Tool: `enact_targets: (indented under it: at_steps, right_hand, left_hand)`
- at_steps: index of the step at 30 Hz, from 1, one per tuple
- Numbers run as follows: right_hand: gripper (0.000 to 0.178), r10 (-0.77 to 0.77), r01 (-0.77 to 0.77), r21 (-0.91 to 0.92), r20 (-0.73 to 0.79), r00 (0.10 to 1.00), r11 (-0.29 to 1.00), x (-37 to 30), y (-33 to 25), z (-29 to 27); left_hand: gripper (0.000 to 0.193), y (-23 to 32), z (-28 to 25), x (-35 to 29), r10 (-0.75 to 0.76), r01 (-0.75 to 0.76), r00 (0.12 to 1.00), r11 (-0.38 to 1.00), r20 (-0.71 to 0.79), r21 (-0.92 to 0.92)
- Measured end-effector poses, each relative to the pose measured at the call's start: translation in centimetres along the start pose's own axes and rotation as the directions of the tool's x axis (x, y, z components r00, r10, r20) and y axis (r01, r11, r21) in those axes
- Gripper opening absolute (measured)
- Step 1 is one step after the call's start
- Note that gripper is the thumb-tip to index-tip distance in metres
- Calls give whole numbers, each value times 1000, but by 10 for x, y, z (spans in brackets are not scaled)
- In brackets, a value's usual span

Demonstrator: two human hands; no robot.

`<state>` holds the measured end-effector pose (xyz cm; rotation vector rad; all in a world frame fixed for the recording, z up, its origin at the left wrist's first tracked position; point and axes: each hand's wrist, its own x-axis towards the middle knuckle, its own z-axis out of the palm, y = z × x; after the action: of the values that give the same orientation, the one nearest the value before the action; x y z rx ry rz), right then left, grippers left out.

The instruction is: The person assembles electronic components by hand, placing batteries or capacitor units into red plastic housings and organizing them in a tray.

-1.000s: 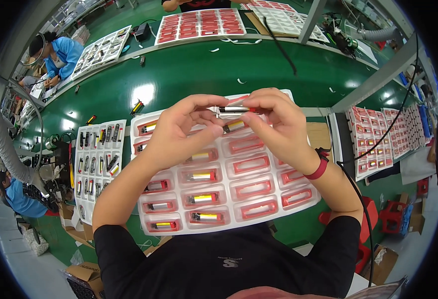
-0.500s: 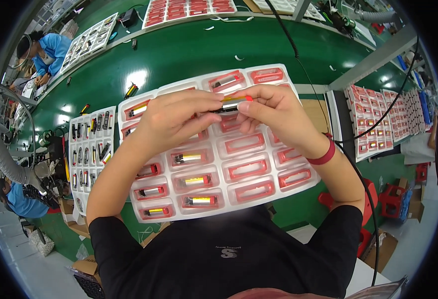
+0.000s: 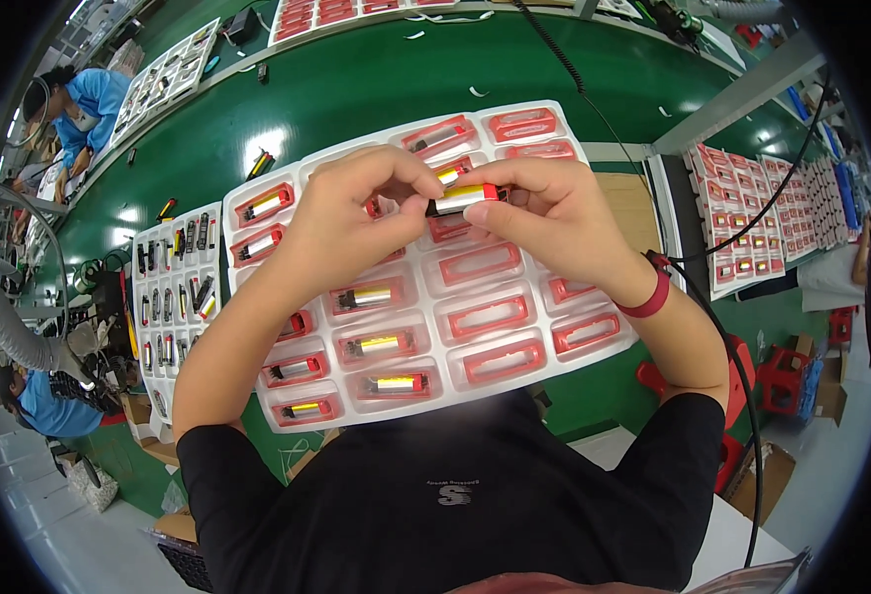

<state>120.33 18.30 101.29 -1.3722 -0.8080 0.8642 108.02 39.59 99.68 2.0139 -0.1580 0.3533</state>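
Battery assembly (image 3: pixel 469 200) held at both ends above white tray (image 3: pixel 431 315)

The left hand (image 3: pixel 364 203) pinches the black end between thumb and fingers; the right hand (image 3: pixel 546 206) grasps the red end likewise. Position: over the tray's far half. Red-framed cells (image 3: pixel 396 384) fill compartments at the near left corner; hollow red frames (image 3: pixel 506 375) sit toward the near right.

Cylinder (image 3: pixel 461 201) in left hand (image 3: pixel 356 201) and right hand (image 3: pixel 558 220)
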Motion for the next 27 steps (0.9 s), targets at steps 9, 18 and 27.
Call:
enact_targets:
  at_steps: [9, 18, 27]
  right_hand:
    - [24, -172, 139, -150, -236, 956, 979, -7, 13, -54]
    - [27, -98, 112, 67, -177, 979, 991, -1, 2, -36]
    - [26, -167, 167, 50, -1, 986, 985, 19, -6, 6]
  left_hand:
    - [34, 7, 35, 29, -91, -158, 917, 812, 389, 562]
    - [26, 31, -7, 15, -269, 182, 931, 928, 248, 325]
    - [45, 8, -9, -20, -354, 319, 931, 670, 90, -671]
